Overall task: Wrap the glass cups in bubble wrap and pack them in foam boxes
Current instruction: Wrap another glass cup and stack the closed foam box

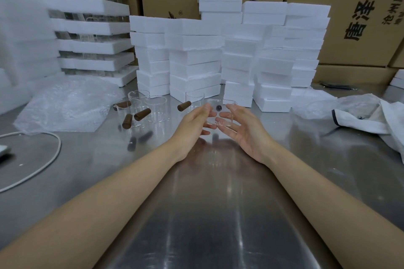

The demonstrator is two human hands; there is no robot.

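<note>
A person holds one glass cup (220, 114) up over the shiny steel bench (196, 203), in the middle. The left hand (193, 121) grips it, thumb on top and fingers under. The right hand (248, 130) is flat, its straight fingers touching the cup's other side. More glass cups (145, 108) with brown handles (142, 114) stand to the left, by a heap of bubble wrap (65, 102). White foam boxes (196, 57) are stacked at the far side.
</note>
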